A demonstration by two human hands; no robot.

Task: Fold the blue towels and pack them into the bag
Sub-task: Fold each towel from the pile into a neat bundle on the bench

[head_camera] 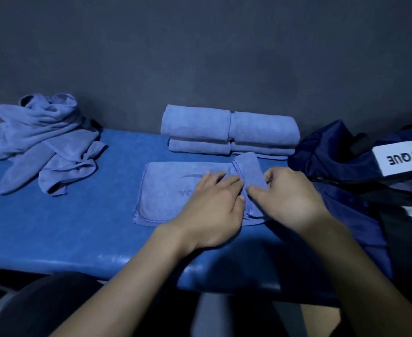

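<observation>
A blue towel [166,190] lies flat on the blue table [66,229], its right end turned over into a narrow fold [251,166]. My left hand [214,205] rests flat on the towel beside the fold, fingers straight. My right hand [290,198] grips the folded right end, fingers curled round its edge. Behind it, several folded blue towels [229,130] sit stacked against the wall. A heap of crumpled blue towels [42,139] lies at the left. The dark blue bag [341,166] sits at the right, with a white label.
A dark grey wall [200,57] stands right behind the table. The table's front edge runs close below my forearms. A black strap [394,227] of the bag hangs over its front side.
</observation>
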